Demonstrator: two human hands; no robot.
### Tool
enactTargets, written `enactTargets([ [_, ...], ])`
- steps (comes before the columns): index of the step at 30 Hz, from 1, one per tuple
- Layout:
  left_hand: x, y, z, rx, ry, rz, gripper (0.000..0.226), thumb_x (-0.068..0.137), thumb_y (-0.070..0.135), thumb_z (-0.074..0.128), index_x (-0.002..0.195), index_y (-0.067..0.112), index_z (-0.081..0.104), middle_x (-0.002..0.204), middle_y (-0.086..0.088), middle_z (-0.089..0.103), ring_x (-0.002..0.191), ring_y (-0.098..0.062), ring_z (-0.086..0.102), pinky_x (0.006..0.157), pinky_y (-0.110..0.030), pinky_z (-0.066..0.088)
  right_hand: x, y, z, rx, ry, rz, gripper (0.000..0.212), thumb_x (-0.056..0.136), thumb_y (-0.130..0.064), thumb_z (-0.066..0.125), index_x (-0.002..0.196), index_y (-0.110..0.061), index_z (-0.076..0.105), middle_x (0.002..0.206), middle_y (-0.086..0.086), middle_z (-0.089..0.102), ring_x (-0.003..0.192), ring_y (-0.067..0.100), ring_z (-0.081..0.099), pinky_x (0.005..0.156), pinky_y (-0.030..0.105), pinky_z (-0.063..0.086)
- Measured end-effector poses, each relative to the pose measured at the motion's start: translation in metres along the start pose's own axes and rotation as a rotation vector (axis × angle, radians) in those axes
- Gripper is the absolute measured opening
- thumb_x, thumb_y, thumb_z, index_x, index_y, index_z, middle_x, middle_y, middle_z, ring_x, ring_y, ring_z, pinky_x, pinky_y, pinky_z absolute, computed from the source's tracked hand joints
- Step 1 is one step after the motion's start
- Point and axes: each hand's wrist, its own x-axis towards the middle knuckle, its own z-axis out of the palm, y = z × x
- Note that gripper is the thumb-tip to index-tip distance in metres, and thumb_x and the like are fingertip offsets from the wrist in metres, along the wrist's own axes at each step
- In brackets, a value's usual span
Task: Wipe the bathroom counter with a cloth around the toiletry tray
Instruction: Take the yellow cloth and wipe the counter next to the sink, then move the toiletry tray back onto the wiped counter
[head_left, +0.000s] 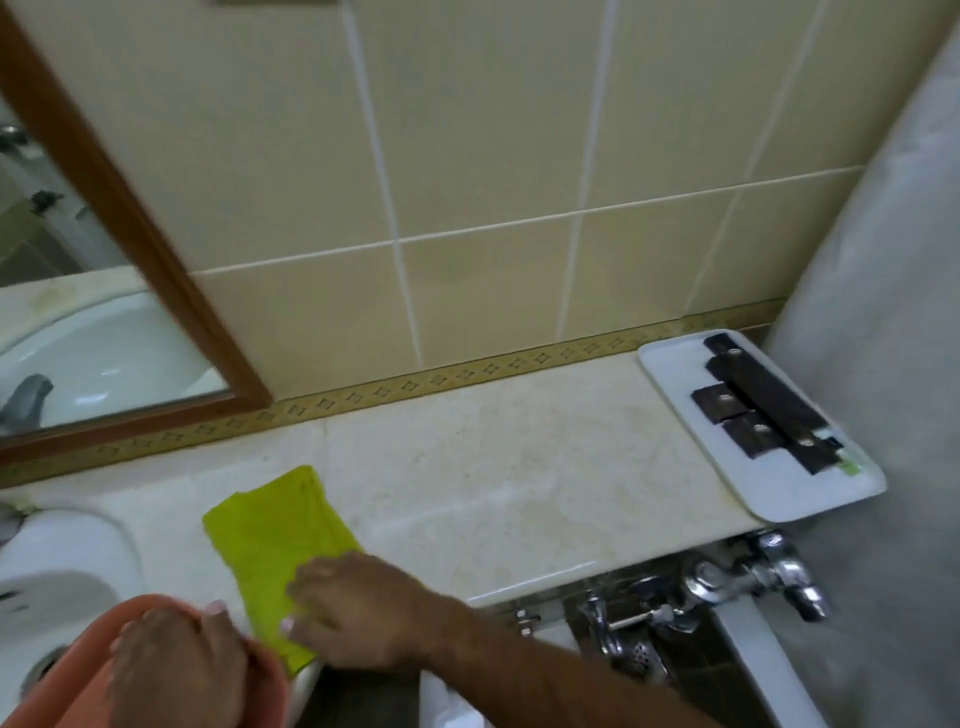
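Observation:
A yellow-green cloth (275, 535) lies flat on the cream marble counter (519, 483), close to the sink. My right hand (353, 613) rests on the cloth's near end, fingers bent and pressing it at the counter's front edge. My left hand (176, 670) grips the rim of an orange plastic basin (156, 605) at the lower left. The white toiletry tray (675, 364) sits at the counter's far right end and carries several dark packets (758, 405).
A white sink (67, 551) lies to the left of the cloth. A wood-framed mirror (171, 291) hangs on the tiled wall behind. Chrome valves and pipes (727, 577) stand below the counter's front edge at right. A grey wall (883, 312) borders the tray.

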Motion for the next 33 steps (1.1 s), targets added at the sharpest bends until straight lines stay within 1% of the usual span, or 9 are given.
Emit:
enactTargets([
  [2,-0.008,0.026,0.002,0.011,0.034,0.062,0.089,0.071,0.058,0.02,0.085,-0.024,0.053,0.085,-0.048,0.056,0.081,-0.056,0.058,0.077,-0.059,0.047,-0.051,0.01,-0.016,0.065,0.176,0.136,0.032,0.091,-0.039,0.056,0.114,-0.018,0.061,0.115,0.007,0.067,0.11,0.026,0.058,0.092,0.033,0.048],
  [5,-0.024,0.092,0.029,-0.035,0.054,0.176,0.093,0.082,0.06,0.017,0.114,-0.023,0.047,0.108,-0.047,0.055,0.095,-0.054,0.057,0.088,-0.06,0.047,-0.129,0.039,-0.05,0.306,0.655,0.602,0.022,0.083,-0.046,0.054,0.101,-0.036,0.063,0.097,-0.006,0.071,0.084,0.006,0.066,0.079,0.024,0.053],
  [8,-0.046,0.186,0.074,-0.103,-0.097,0.304,0.062,0.096,0.04,0.034,0.134,-0.009,0.044,0.131,-0.033,0.054,0.119,-0.046,0.051,0.104,-0.051,0.04,-0.198,0.091,-0.094,0.73,1.192,1.112,0.018,0.092,-0.024,0.054,0.08,-0.019,0.067,0.077,0.008,0.073,0.075,0.03,0.07,0.071,0.047,0.06],
  [10,-0.064,0.25,0.104,-0.251,-0.241,0.38,0.05,0.099,0.038,0.034,0.125,0.0,0.055,0.123,-0.021,0.063,0.115,-0.038,0.056,0.098,-0.045,0.046,-0.239,0.119,-0.116,0.872,1.371,1.329,0.033,0.097,-0.027,0.049,0.078,-0.007,0.066,0.064,0.012,0.068,0.056,0.029,0.066,0.052,0.04,0.059],
  [14,-0.07,0.362,0.152,-0.507,-0.45,0.237,0.04,0.096,0.038,0.04,0.081,0.008,0.061,0.087,-0.008,0.066,0.086,-0.03,0.062,0.07,-0.034,0.042,-0.271,0.148,-0.139,0.983,1.315,1.478,0.057,0.095,-0.045,0.049,0.064,0.001,0.063,0.043,0.011,0.063,0.032,0.023,0.058,0.047,0.046,0.06],
  [23,-0.016,0.487,0.229,-0.306,-0.417,0.246,0.036,0.082,0.03,0.06,0.1,0.0,0.067,0.111,-0.019,0.07,0.102,-0.038,0.065,0.074,-0.033,0.046,-0.28,0.181,-0.162,0.995,1.184,1.546,0.025,0.088,-0.018,0.047,0.078,0.002,0.06,0.043,0.009,0.056,0.029,0.017,0.047,0.039,0.023,0.042],
  [27,-0.007,0.499,0.242,-0.216,-0.396,0.256,0.017,0.071,0.011,0.059,0.082,0.003,0.069,0.1,-0.019,0.072,0.093,-0.037,0.068,0.068,-0.032,0.048,-0.283,0.183,-0.157,0.94,1.146,1.442,0.025,0.083,-0.024,0.049,0.063,-0.01,0.054,0.063,0.015,0.058,0.058,0.027,0.053,0.061,0.037,0.048],
  [31,-0.004,0.497,0.236,-0.233,-0.377,0.28,0.011,0.067,0.008,0.058,0.074,0.006,0.067,0.093,-0.018,0.073,0.088,-0.037,0.067,0.066,-0.03,0.047,-0.29,0.191,-0.166,0.619,0.858,1.553,0.017,0.096,-0.019,0.045,0.102,-0.013,0.06,0.121,0.016,0.062,0.111,0.03,0.059,0.093,0.034,0.049],
  [33,-0.006,0.488,0.22,-0.276,-0.366,0.314,0.009,0.065,0.007,0.057,0.067,0.008,0.066,0.086,-0.017,0.073,0.078,-0.035,0.066,0.063,-0.028,0.045,-0.299,0.187,-0.173,0.657,0.94,1.529,0.025,0.097,-0.02,0.042,0.076,-0.016,0.055,0.101,0.014,0.066,0.1,0.028,0.063,0.08,0.028,0.051],
])
